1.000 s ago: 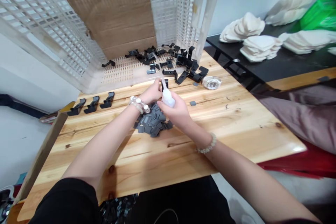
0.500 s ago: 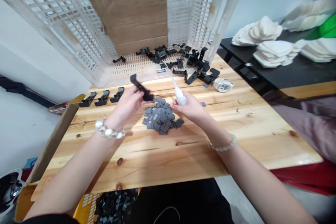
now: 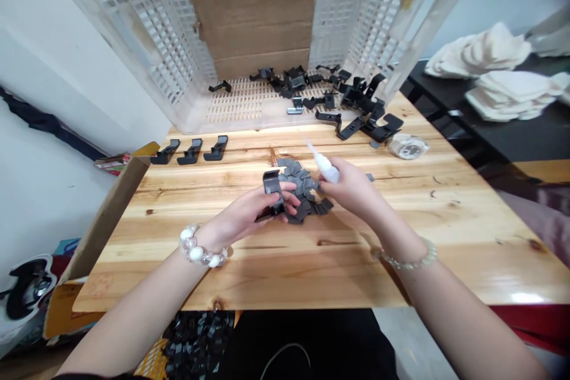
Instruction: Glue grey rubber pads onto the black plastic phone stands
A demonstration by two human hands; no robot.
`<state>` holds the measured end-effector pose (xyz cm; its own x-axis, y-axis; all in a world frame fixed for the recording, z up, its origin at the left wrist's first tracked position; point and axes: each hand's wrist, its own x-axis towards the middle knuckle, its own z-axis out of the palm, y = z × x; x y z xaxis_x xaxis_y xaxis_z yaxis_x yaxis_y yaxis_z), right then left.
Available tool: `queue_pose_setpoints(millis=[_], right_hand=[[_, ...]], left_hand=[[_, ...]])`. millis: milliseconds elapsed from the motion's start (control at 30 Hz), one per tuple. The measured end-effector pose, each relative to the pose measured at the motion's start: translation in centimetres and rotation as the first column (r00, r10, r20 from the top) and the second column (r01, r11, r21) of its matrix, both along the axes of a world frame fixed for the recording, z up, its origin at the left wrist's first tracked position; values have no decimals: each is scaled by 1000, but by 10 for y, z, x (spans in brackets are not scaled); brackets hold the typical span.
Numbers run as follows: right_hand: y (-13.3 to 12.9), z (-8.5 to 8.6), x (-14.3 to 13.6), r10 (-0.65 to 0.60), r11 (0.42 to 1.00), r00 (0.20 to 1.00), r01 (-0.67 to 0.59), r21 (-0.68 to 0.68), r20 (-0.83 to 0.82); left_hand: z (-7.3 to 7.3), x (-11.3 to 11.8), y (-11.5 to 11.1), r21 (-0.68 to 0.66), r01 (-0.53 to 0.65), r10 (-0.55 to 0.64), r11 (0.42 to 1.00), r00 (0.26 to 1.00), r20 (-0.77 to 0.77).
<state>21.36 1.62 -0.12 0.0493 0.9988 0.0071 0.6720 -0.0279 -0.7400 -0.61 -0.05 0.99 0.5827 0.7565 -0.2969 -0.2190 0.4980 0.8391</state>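
My left hand (image 3: 252,211) is closed round a black plastic bracket (image 3: 274,190), beside a pile of small grey square pads (image 3: 299,181). In my right hand (image 3: 350,184) is a white glue bottle (image 3: 327,167), its thin nozzle pointing up and to the left. The right fingertips are at the right side of the pile; whether they touch a pad I cannot tell. Three more black brackets (image 3: 190,151) stand in a row on the wooden table (image 3: 267,273), left of the pile.
A white plastic crate (image 3: 191,122) lies on its side at the back, with cardboard (image 3: 262,12) inside. Loose black brackets (image 3: 356,107) spill from it. A roll of clear tape (image 3: 407,146) sits to the right. White stacked pieces (image 3: 512,95) rest on a dark table. Below is a bin of black parts (image 3: 200,344).
My left hand has brought the bracket down and turned it, now at the pile's left edge. My right hand still holds the glue bottle near the pile. The view has shifted.
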Motion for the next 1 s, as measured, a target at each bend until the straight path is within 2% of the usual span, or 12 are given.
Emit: queue_pose_setpoints(millis=[67, 100, 167, 233, 400, 533, 700, 867, 1000], right_hand=[[0, 3, -1, -1, 1000, 979, 4, 12, -206], [-1, 5, -2, 13, 1000, 938, -12, 4, -347], [-5, 7, -7, 46, 997, 806, -73, -23, -590], [-10, 9, -13, 85, 989, 709, -147, -28, -700], [-17, 8, -22, 164, 957, 614, -290, -28, -772], [-18, 6, -27, 119, 958, 555, -283, -52, -823], [-20, 4, -30, 130, 967, 556, -253, -18, -821], [-22, 4, -32, 131, 979, 591, -201, 12, -796], [-22, 5, -33, 169, 973, 554, -228, 47, -816]], left_hand=[[-2, 0, -3, -5, 32, -32, 999, 999, -28], [-3, 1, -5, -15, 41, -42, 999, 999, -31], [-6, 4, -9, -16, 40, -40, 999, 999, -32], [-10, 8, -13, 10, 14, -14, 1000, 999, -32], [-19, 17, -19, 116, -93, 96, 989, 995, -13], [-21, 18, -17, 193, -113, 120, 975, 992, -25], [-16, 16, -15, 204, -76, 95, 976, 992, -82], [-15, 15, -15, 212, -60, 86, 976, 989, -117], [-18, 15, -15, 201, -90, 111, 975, 989, -93]])
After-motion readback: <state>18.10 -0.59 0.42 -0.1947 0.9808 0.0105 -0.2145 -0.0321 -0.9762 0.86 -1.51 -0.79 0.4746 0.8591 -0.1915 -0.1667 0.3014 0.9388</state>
